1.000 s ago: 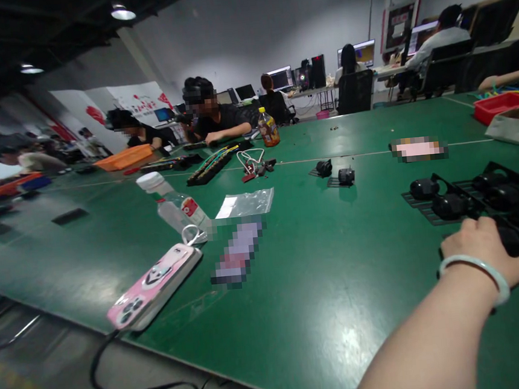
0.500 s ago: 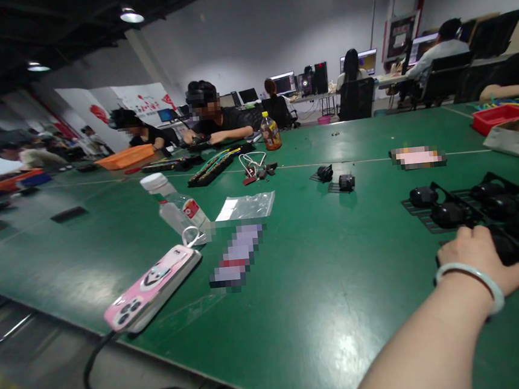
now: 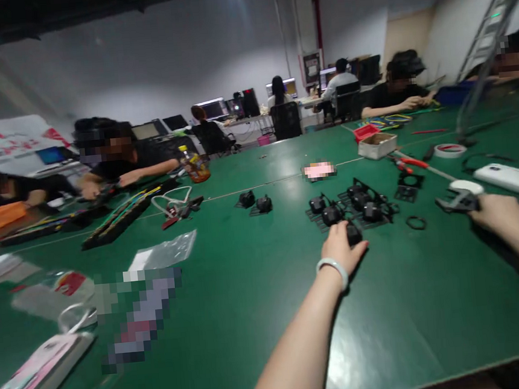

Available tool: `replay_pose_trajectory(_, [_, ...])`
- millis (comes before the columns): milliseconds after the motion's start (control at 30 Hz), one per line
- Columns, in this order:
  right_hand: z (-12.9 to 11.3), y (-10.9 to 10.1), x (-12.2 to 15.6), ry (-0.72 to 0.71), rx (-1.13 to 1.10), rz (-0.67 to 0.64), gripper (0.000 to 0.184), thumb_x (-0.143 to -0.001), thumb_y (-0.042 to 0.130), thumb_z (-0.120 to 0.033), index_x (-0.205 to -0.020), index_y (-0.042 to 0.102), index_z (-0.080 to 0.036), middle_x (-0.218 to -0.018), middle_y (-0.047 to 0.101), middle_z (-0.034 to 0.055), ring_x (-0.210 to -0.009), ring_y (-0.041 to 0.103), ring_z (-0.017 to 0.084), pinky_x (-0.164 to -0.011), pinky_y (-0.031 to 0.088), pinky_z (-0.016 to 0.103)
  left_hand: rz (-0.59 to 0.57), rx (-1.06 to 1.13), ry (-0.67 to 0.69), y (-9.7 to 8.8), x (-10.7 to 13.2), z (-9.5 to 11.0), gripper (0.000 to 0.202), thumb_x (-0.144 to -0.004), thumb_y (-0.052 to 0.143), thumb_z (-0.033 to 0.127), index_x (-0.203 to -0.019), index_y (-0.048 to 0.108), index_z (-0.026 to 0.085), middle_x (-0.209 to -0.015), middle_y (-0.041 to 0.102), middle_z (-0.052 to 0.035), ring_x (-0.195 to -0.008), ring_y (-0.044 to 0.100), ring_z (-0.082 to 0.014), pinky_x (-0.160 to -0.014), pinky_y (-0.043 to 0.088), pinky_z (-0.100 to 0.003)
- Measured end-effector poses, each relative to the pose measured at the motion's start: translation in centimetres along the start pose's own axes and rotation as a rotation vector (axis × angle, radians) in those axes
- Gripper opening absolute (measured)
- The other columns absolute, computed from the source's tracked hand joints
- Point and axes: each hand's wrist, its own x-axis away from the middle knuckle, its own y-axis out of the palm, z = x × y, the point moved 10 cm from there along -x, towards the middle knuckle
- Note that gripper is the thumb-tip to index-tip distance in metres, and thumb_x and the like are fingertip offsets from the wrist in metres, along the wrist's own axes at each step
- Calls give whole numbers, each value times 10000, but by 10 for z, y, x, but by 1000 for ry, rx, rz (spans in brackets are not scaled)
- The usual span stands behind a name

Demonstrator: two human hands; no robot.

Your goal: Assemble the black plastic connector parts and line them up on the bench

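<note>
My left hand [image 3: 339, 248], with a pale bangle on the wrist, rests on the green table with its fingers closed over a small black part [image 3: 354, 233] at the near end of a black tray [image 3: 356, 207] that carries several such parts. At the right, my right hand [image 3: 492, 211] grips a black and white tool [image 3: 462, 196] just above the table. A black ring [image 3: 416, 222] lies between the two hands.
Two loose black parts [image 3: 255, 201] lie mid-table, beside a cable bundle [image 3: 176, 203] and a plastic bag [image 3: 164, 253]. A water bottle [image 3: 44, 286] and pink phone [image 3: 26, 384] lie at the left. Red pliers [image 3: 406, 161], a tape roll [image 3: 449, 150] and a box [image 3: 377, 145] sit far right. Other people sit around the table.
The view has swung to the right, so the bottle and phone slid to the left edge. My right hand with its tool has come into view. My left hand stays on the tray's near part.
</note>
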Motion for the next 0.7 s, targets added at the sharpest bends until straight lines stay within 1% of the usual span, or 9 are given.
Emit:
replay_pose_trajectory(33, [10,-2,-1,2,23,-11,206,-779,502,-208,-920,577,-78,-916,577,175,-875,556,237,-694,438,287,7,-18,9,-1,-4,1,546,-692,544,415,-1150,368,176,-1111,460,-90,-1021,471,-221,-877,396,-334])
replay_pose_trajectory(100, [12,-7,-1,-27,36,-20,227,-764,503,-187,-931,577,-54,-907,582,207,-869,559,273,-696,433,304,7,-55,40,-2,-10,6,514,-698,542,397,-1134,383,175,-1121,458,-84,-1023,472,-213,-885,389,-327])
replay_pose_trajectory(200, [-5,-19,2,-91,-62,11,234,-786,498,-214,-988,547,-107,-993,554,157,-880,546,220,-739,436,315,19,-98,52,-5,-16,11,504,-688,556,373,-1124,388,187,-1120,463,-69,-1028,474,-205,-900,380,-317])
replay_pose_trajectory(267, [-11,-24,5,-106,-80,24,243,-829,441,-271,-1034,500,-155,-1054,515,79,-896,525,158,-763,443,331,20,-113,34,-5,-19,13,525,-668,576,338,-1132,379,194,-1131,459,-60,-1044,467,-200,-912,374,-311])
replay_pose_trajectory(300, [-12,-25,6,-110,-84,28,234,-835,428,-276,-1030,501,-169,-1066,506,69,-900,519,153,-766,445,329,34,-121,17,-6,-20,12,536,-649,594,312,-1127,383,194,-1127,464,-57,-1055,459,-200,-923,366,-314])
replay_pose_trajectory(333, [-12,-26,6,-116,-89,33,251,-829,440,-273,-1036,497,-143,-1063,504,82,-900,520,160,-765,446,335,43,-125,14,-7,-20,12,542,-634,605,284,-1122,386,196,-1126,469,-52,-1068,449,-199,-936,355,-315])
replay_pose_trajectory(400, [-9,-26,5,-123,-93,40,235,-834,429,-275,-1027,504,-164,-1067,505,68,-902,518,159,-766,446,332,61,-122,14,-8,-22,11,537,-631,598,250,-1123,388,207,-1126,477,-43,-1064,453,-190,-928,369,-307])
replay_pose_trajectory(500, [-5,-24,1,-127,-96,48,251,-833,433,-275,-1040,494,-146,-1063,504,76,-895,520,160,-763,448,343,58,-106,18,-6,-24,8,452,-679,538,236,-1110,404,227,-1123,488,-36,-1040,473,-193,-900,397,-338])
replay_pose_trajectory(700, [-4,-16,-5,-122,-94,77,270,-817,465,-263,-1032,494,-103,-1027,515,96,-885,525,167,-749,448,341,71,-127,89,-10,-23,11,370,-733,474,243,-1094,426,175,-1057,524,-73,-982,507,-219,-835,431,-368])
